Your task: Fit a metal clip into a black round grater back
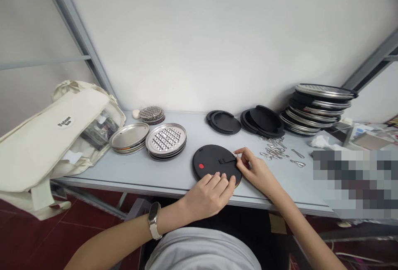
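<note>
A round black disc (214,156) lies flat near the table's front edge, with a red dot on its left part and a narrow slotted piece running toward its right rim. My left hand (209,195) presses its bent fingers over the disc's near edge and holds it; the thumb's grip is partly hidden. At the right rim, my right hand (250,166) has thumb and index finger pinched together beside the slotted piece. Whatever is between those fingertips is too small to make out. Small looped metal clips (273,149) are scattered just beyond my right hand.
Left of the disc stand a stack of round grater plates (166,139), smooth metal discs (129,135) and smaller graters (151,113). Black round covers (263,120) lie behind; a tall stack of rimmed discs (317,110) leans at right. A cream bag (56,133) occupies the left end.
</note>
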